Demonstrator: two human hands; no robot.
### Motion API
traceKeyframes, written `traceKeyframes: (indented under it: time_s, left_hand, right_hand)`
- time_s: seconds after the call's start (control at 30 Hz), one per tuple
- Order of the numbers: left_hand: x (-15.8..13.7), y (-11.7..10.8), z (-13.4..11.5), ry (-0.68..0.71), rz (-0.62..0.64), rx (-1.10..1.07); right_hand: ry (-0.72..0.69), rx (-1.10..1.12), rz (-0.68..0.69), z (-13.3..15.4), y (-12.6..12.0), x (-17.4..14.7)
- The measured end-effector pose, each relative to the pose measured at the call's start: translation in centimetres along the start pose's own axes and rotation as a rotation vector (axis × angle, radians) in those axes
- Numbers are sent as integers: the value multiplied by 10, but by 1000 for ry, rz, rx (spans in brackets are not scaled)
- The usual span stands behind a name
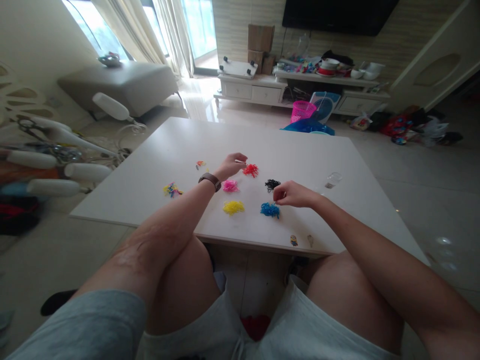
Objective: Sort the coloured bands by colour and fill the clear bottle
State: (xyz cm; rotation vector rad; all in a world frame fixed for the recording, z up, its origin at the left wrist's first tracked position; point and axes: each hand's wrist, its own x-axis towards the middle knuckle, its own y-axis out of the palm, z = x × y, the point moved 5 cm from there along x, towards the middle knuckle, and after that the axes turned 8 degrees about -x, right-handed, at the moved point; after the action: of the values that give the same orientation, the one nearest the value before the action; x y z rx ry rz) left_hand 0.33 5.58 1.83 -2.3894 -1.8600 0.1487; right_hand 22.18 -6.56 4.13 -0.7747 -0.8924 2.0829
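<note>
Small heaps of what look like rubber bands lie sorted by colour on the white table [180,145]. My left hand [231,166], with a dark band on its wrist, is beside the red heap [250,170], its thumb and fingers drawn together; what they hold is too small to make out. Just below it lies the pink heap [230,186]. My right hand [294,194] pinches at the upper edge of the blue heap [270,209], close to the black heap [272,185]; its fingertips' contents are unclear. A yellow heap [233,207] sits nearer the front edge.
A mixed-colour heap [172,189] and small orange bits [200,164] lie to the left. On the right is a clear plastic container [333,180]. A small yellow-and-blue figure [293,240] lies near the front edge. Beyond the table stands a pink basket [302,110].
</note>
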Motion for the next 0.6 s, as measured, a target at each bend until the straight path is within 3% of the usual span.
traceKeyframes:
  time_s: [0.3,0.43,0.6]
  left_hand:
    - [1,-44,5,-9,-126,-79]
    - [-4,-89,-6,-8,-306,-144]
    - [-22,-150,-10,-51,-618,-140]
  right_hand:
    - [-14,15,55,-3,9,3]
    - [2,-35,67,-1,12,6]
    - [20,-40,22,0,5,3]
